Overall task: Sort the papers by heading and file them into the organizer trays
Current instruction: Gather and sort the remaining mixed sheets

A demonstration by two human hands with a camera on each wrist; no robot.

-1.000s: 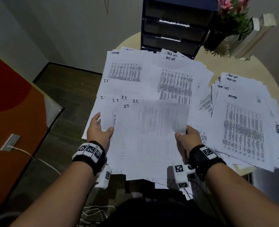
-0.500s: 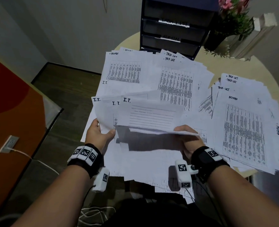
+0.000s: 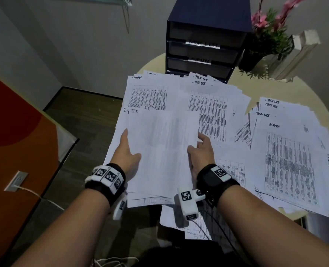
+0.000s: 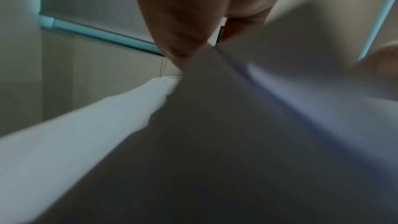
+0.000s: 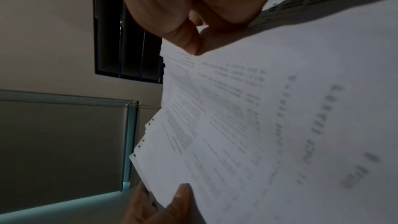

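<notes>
A stack of white sheets headed I.T. point(image 3: 163, 147) is held between both hands just above the paper-covered round table point(image 3: 312, 101). My left hand point(image 3: 128, 151) grips its left edge with the thumb on top; my right hand point(image 3: 200, 151) pinches its right edge. In the right wrist view the right thumb point(image 5: 185, 40) presses on the stack point(image 5: 258, 125), and the left hand point(image 5: 155, 205) holds the far edge. The left wrist view is blurred, showing fingers point(image 4: 183, 14) over paper point(image 4: 215, 125). The dark three-tray organizer point(image 3: 202, 49) stands at the table's back.
Loose sheets headed ADMIN point(image 3: 148, 93) and TASK LIST point(image 3: 208, 106) lie beyond the stack, and another pile point(image 3: 289, 151) covers the right side. A potted plant with pink flowers point(image 3: 266, 39) and a white book point(image 3: 298, 54) stand right of the organizer. An orange panel point(image 3: 15, 151) is at left.
The I.T. stack was lifted and tipped half a second ago; now it is squared up and held flatter, farther from my body. Both hands moved forward with it.
</notes>
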